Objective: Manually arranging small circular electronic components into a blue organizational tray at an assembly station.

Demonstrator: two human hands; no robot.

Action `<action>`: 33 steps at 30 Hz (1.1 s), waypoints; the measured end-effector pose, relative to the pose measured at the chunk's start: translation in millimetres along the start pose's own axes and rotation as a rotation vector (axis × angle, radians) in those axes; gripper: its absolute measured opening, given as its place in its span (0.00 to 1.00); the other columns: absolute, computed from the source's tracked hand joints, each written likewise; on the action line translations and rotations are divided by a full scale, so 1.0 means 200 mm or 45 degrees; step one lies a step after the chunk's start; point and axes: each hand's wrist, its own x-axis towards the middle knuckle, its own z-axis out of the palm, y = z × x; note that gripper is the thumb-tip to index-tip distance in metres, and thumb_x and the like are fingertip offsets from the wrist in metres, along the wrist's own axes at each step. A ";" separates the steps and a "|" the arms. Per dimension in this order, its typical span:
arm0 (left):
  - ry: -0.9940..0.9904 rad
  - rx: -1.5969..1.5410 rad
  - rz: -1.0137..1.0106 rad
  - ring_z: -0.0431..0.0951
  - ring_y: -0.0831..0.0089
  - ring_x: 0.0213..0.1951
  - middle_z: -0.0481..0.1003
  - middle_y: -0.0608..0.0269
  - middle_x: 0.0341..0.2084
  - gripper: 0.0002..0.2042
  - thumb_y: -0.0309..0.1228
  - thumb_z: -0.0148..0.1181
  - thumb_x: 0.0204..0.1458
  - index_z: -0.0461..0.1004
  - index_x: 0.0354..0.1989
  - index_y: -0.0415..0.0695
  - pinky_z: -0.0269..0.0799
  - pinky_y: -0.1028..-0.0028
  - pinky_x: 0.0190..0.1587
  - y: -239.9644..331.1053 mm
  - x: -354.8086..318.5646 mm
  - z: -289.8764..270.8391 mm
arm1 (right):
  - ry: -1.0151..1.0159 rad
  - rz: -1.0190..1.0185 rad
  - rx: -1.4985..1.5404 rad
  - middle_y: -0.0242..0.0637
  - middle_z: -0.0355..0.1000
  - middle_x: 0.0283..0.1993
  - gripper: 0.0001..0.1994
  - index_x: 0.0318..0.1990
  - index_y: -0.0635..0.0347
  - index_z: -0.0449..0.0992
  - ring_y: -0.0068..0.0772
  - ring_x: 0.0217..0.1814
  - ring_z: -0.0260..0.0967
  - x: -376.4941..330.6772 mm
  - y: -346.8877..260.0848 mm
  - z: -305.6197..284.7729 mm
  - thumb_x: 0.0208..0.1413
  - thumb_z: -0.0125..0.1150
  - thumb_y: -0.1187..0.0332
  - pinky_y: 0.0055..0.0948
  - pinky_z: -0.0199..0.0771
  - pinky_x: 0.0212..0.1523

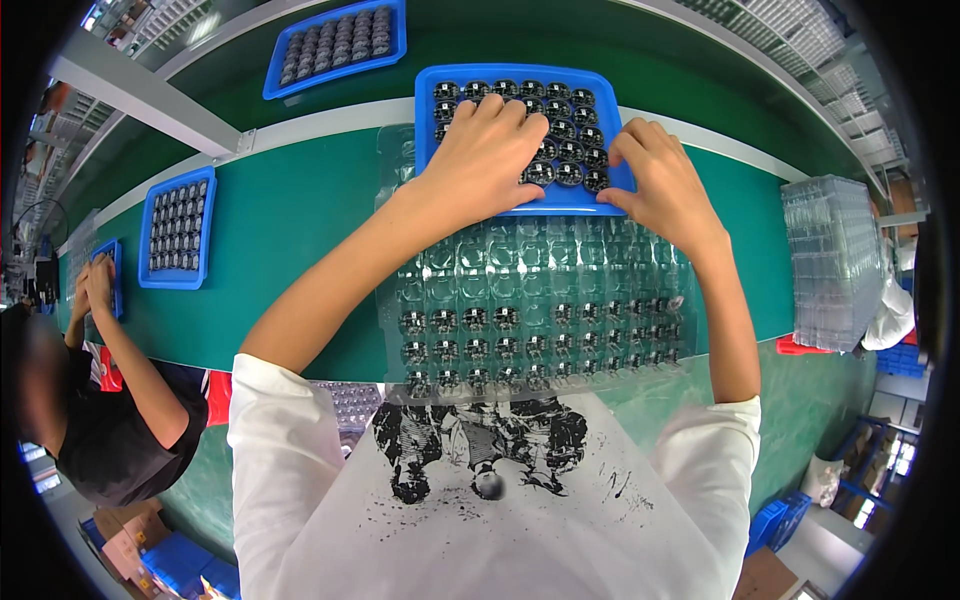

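Hands work a blue tray (430,120) of small round dark parts (570,172) on the green belt (290,210). Left hand (485,160) lies flat, fingers spread over the parts, gripping nothing. Right hand (660,185) pinches the tray's near right edge. Clear blister tray (530,300) sits just nearer the person.

One head-worn fisheye view — steeply downward, close above the green bench (290,220).

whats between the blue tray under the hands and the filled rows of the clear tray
In the head view, only empty pockets of the clear blister tray lie between the blue tray and its filled rows.
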 end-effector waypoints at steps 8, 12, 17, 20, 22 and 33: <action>0.082 -0.030 -0.011 0.68 0.59 0.41 0.69 0.59 0.33 0.23 0.39 0.74 0.35 0.68 0.34 0.45 0.62 0.61 0.44 -0.01 0.00 0.03 | 0.006 -0.014 -0.059 0.40 0.66 0.40 0.19 0.34 0.61 0.70 0.47 0.47 0.66 0.01 0.02 0.02 0.35 0.74 0.71 0.40 0.67 0.46; 0.085 -0.077 -0.024 0.70 0.59 0.42 0.71 0.57 0.35 0.20 0.41 0.69 0.41 0.73 0.39 0.41 0.64 0.61 0.45 -0.02 0.01 -0.01 | 0.177 0.149 0.309 0.41 0.70 0.47 0.14 0.42 0.61 0.72 0.43 0.51 0.68 -0.01 0.00 -0.01 0.47 0.66 0.73 0.35 0.69 0.47; 0.246 -0.162 0.115 0.71 0.60 0.43 0.72 0.60 0.35 0.07 0.31 0.57 0.50 0.75 0.36 0.43 0.65 0.59 0.48 -0.07 0.10 0.00 | 0.165 0.426 0.430 0.42 0.72 0.51 0.13 0.50 0.64 0.73 0.34 0.49 0.70 -0.07 0.00 0.01 0.57 0.54 0.73 0.28 0.69 0.46; 0.223 -0.236 0.403 0.76 0.58 0.41 0.77 0.56 0.34 0.08 0.28 0.52 0.49 0.77 0.30 0.40 0.70 0.60 0.46 -0.07 0.32 0.04 | 0.291 0.622 0.916 0.46 0.72 0.53 0.18 0.57 0.69 0.70 0.33 0.56 0.68 -0.11 -0.06 0.06 0.60 0.50 0.71 0.28 0.67 0.55; 0.236 -0.282 0.437 0.77 0.57 0.37 0.77 0.54 0.30 0.08 0.28 0.51 0.47 0.77 0.28 0.40 0.71 0.60 0.43 -0.13 0.45 0.12 | 0.239 0.671 0.997 0.46 0.71 0.55 0.20 0.58 0.70 0.69 0.35 0.58 0.67 -0.06 -0.12 0.03 0.61 0.50 0.69 0.30 0.66 0.58; 0.004 -0.082 0.624 0.77 0.56 0.24 0.74 0.54 0.16 0.08 0.28 0.50 0.39 0.75 0.15 0.41 0.71 0.60 0.31 -0.17 0.61 0.23 | 0.126 0.867 1.221 0.51 0.61 0.64 0.25 0.62 0.75 0.62 0.41 0.67 0.59 -0.04 -0.11 0.02 0.63 0.48 0.63 0.35 0.60 0.67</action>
